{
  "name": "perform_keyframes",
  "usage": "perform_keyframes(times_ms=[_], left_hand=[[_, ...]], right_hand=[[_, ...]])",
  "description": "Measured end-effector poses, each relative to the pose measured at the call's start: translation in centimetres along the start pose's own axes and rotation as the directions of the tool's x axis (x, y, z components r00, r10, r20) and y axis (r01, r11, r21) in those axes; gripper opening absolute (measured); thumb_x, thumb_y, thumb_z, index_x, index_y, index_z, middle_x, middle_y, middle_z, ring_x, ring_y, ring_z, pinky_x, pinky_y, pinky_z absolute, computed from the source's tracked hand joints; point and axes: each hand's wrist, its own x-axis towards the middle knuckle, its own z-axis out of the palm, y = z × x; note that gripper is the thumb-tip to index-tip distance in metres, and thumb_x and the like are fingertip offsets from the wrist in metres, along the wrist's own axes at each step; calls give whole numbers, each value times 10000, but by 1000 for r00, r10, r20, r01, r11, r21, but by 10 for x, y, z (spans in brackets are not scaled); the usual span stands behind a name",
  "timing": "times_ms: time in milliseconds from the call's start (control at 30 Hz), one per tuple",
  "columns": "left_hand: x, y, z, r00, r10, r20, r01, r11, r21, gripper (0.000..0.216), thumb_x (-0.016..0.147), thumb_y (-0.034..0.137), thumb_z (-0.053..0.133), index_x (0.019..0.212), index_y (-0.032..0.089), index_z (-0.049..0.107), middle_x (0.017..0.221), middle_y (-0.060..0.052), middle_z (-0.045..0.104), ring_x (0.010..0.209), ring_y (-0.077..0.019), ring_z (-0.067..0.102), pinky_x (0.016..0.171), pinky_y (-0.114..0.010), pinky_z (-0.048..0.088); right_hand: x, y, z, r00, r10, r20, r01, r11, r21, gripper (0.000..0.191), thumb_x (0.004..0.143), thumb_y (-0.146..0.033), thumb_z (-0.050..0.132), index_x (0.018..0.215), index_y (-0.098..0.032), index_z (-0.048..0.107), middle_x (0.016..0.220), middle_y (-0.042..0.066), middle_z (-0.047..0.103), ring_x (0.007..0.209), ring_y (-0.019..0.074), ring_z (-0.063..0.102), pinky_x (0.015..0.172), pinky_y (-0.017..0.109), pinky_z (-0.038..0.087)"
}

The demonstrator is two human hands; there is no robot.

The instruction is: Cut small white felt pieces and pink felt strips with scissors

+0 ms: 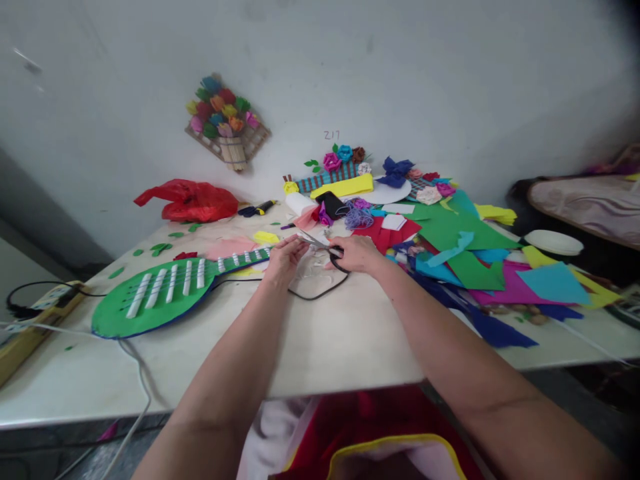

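My right hand [356, 255] is closed round the black handles of a pair of scissors [320, 244], whose metal blades point left toward my other hand. My left hand [287, 257] is closed, fingertips pinched close to the blade tips; whatever they hold is too small to name. Just left of it lies the neck of a green pipa-shaped craft piece [113, 308] with white rolled strips across it. Clear crumpled plastic [311, 268] and a black cable [320, 297] lie beneath and between my hands.
Coloured paper sheets [465, 227] pile up on the right beside a white bowl [554, 241]. A red plastic bag [200, 201] sits at the back left, near a yellow-black cutter [265, 207]. A power strip [43, 320] with cables lies at the left edge.
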Motion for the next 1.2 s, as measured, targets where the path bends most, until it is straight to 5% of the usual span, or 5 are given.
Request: perform_keyframes(times_ms=[1200], left_hand=[[4, 0, -2, 999, -42, -6, 41, 997, -63, 160, 652, -46, 576, 678, 103, 628, 653, -36, 671, 627, -111, 646, 715, -212, 528]], right_hand=[[1, 5, -3, 995, -82, -47, 78, 992, -96, 459, 712, -509, 589, 1103, -268, 611, 938, 46, 691, 881, 224, 613, 670, 277, 379]])
